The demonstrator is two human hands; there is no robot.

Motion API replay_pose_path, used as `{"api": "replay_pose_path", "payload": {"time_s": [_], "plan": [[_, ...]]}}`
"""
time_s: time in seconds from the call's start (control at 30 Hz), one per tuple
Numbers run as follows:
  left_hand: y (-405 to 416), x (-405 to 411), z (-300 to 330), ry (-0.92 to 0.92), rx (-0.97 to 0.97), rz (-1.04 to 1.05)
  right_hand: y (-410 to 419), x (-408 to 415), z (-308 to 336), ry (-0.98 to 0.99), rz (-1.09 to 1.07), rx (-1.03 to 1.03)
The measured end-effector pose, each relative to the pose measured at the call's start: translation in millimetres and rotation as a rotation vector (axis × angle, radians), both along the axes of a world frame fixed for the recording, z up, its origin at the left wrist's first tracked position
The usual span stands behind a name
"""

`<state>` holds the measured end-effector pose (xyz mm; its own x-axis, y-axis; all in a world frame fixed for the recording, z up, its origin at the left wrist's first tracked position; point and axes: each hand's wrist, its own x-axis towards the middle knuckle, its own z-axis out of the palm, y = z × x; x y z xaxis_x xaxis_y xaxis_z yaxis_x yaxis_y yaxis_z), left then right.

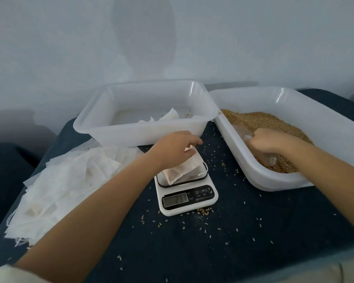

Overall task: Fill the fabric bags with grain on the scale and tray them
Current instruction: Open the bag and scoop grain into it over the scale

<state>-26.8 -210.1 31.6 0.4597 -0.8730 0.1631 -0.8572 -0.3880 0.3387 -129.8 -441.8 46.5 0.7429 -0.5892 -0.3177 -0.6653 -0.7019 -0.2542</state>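
- Centre frame: a part-filled fabric bag (184,167) lies on the scale (187,193), mouth toward the upper side, pinched by the left hand (177,148) w/ fingers curled at its top edge.
- Right of frame: the right hand (268,142) is wrapped round a clear scoop (260,149), blurred, dug into the grain (264,121) in the right-hand tub (274,178).
- Judgement: the step is topping up. Best done w/ the bag mouth held wide and steady, small pours, eyes on the display (digits unclear), scoop brought low over the opening.
- Upper centre: a second white tray (94,127) holds what look like bags (166,118); empty bags (70,180) are heaped at left.
- Surface: dark blue cloth (253,231), stray kernels scattered round the scale.
- Room: plain pale wall (49,48) behind.
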Motion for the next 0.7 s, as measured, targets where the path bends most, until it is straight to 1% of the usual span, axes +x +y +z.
{"api": "replay_pose_path", "payload": {"time_s": [0.07,0.13,0.2,0.23,0.27,0.3,0.33,0.4,0.43,0.47,0.5,0.53,0.6,0.7], "plan": [[4,-2,-1,0.017,-0.098,0.032,1,0,-2,0.056,0.045,-0.013],[15,-5,-1,0.033,-0.239,0.096,2,-1,-4,0.133,0.095,-0.060],[30,-10,0,0.033,-0.366,0.155,0,-2,-2,0.096,0.084,-0.074],[39,-14,-1,0.031,-0.414,0.179,-1,-4,0,0.039,0.080,-0.091],[49,-18,-3,0.021,-0.446,0.201,-1,-6,5,-0.043,0.081,-0.130],[59,-21,-6,0.005,-0.456,0.225,1,-9,10,-0.177,0.074,-0.163],[69,-23,-10,-0.010,-0.444,0.254,6,-14,15,-0.362,0.064,-0.163],[85,-26,-21,-0.019,-0.390,0.328,33,-29,25,-0.775,0.077,-0.052],[93,-26,-29,-0.006,-0.368,0.368,50,-35,28,-0.911,0.112,0.042],[99,-26,-36,0.014,-0.354,0.403,70,-42,28,-0.993,0.159,0.152],[104,-27,-43,0.033,-0.344,0.430,88,-46,23,-1.017,0.203,0.234],[108,-28,-51,0.046,-0.332,0.448,104,-48,15,-0.985,0.233,0.261],[112,-30,-65,0.067,-0.289,0.469,125,-43,-11,-0.903,0.260,0.219],[111,-33,-82,0.091,-0.207,0.500,129,-27,-51,-0.888,0.178,0.246]]}}
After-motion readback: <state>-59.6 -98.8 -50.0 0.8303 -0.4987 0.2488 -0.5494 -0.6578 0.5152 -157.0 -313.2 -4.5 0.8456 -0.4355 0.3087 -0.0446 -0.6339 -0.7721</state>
